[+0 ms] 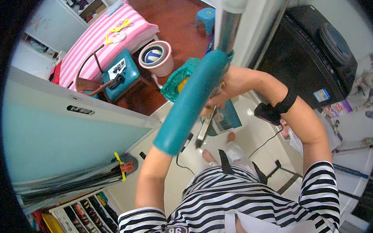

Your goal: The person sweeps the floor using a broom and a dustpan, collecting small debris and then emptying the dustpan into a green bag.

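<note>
My left forearm enters a long teal sleeve or glove point(192, 105) that slants up to the right. Its far end meets the lower part of a shiny metal pole point(228, 32), and my left hand's fingers cannot be seen. Behind the teal cover, my right hand point(225, 87) is closed, its fingers partly hidden. A slim light-grey tool with a dark end point(206, 127) sticks out downward from the fingers; its exact kind is unclear. Beside the right hand bunches a green cloth-like thing point(182, 76) with a yellow patch, partly covered by the teal sleeve.
A sliding door point(78, 107) stands at left, with a shoe rack point(88, 220) below. Beyond are a green-seated chair point(119, 73), a pink bucket point(162, 65) and a striped bed point(83, 39). A black appliance point(293, 56) stands at right; a cable point(266, 142) crosses the floor.
</note>
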Demonstrator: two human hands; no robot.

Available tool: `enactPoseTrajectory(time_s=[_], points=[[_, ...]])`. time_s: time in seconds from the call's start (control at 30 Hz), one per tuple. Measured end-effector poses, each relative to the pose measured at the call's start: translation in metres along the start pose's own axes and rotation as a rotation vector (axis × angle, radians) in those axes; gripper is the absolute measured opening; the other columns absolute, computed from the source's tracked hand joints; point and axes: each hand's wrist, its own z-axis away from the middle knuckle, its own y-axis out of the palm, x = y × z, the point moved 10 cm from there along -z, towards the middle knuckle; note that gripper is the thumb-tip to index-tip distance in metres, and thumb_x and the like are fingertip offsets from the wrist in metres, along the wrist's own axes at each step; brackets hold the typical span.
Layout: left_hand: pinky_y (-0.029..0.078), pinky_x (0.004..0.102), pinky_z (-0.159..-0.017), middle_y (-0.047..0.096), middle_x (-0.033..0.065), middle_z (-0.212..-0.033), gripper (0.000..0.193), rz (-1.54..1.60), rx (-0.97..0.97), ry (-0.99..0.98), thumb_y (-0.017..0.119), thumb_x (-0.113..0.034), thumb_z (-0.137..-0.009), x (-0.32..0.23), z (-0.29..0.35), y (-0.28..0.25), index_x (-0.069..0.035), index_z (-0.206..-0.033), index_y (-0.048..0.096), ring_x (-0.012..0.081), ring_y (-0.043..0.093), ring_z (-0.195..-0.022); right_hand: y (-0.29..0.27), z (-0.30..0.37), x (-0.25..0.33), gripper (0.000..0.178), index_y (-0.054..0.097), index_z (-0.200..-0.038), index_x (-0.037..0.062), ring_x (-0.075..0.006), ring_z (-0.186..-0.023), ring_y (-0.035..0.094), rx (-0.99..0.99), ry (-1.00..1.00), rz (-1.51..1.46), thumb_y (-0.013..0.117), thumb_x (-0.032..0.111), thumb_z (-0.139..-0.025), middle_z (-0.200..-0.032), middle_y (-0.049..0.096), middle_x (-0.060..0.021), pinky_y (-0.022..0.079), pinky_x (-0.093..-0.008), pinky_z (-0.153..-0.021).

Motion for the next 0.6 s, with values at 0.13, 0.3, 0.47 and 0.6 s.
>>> enactPoseTrajectory(time_s=[0.13, 0.3, 0.47, 0.6], points=[[0.04, 0.0315, -0.08, 0.053, 0.0149, -0.103, 0.063, -0.246, -0.07, 0.178, 0.063, -0.006, -0.064, -0.074, -0.042, 0.027, 0.0, -0.121, 0.036, 0.0239, 0.051, -0.094, -0.044, 0.05, -0.057, 0.026, 0.056, -0.086, 0.0028, -0.0086, -0.066, 0.055, -0.316, -0.019, 0.125, 0.069, 0.011, -0.065, -0.076, 0.061, -0.0037, 0.047, -0.0234, -0.057], [0.038, 0.0318, -0.086, 0.051, 0.0107, -0.106, 0.061, -0.139, -0.223, -0.022, 0.062, -0.007, -0.069, -0.039, -0.047, 0.016, -0.001, -0.122, 0.034, 0.0183, 0.05, -0.095, -0.073, 0.111, -0.129, 0.022, 0.057, -0.085, 0.0027, -0.0079, -0.066, 0.055, -0.639, -0.016, 0.11, 0.068, 0.01, -0.067, -0.075, 0.061, -0.0036, 0.046, -0.0234, -0.059], [0.044, 0.0223, -0.073, 0.057, 0.0083, -0.092, 0.049, 0.134, -0.294, -0.17, 0.055, 0.0, -0.074, -0.017, -0.048, 0.016, 0.0, -0.12, 0.037, 0.0112, 0.054, -0.08, -0.109, 0.193, -0.233, 0.019, 0.061, -0.083, 0.0025, -0.0119, -0.064, 0.057, -1.184, 0.173, 0.072, 0.067, 0.013, -0.068, -0.073, 0.062, -0.0069, 0.045, -0.0277, -0.059], [0.044, 0.0226, -0.074, 0.058, 0.0071, -0.088, 0.047, 0.136, -0.296, -0.234, 0.054, 0.0, -0.075, -0.01, -0.049, 0.026, 0.001, -0.119, 0.037, 0.0113, 0.055, -0.08, -0.128, 0.246, -0.316, 0.017, 0.06, -0.077, 0.0004, -0.0127, -0.067, 0.057, -1.459, 0.387, 0.115, 0.068, 0.012, -0.067, -0.072, 0.061, -0.0051, 0.043, -0.0276, -0.061]])
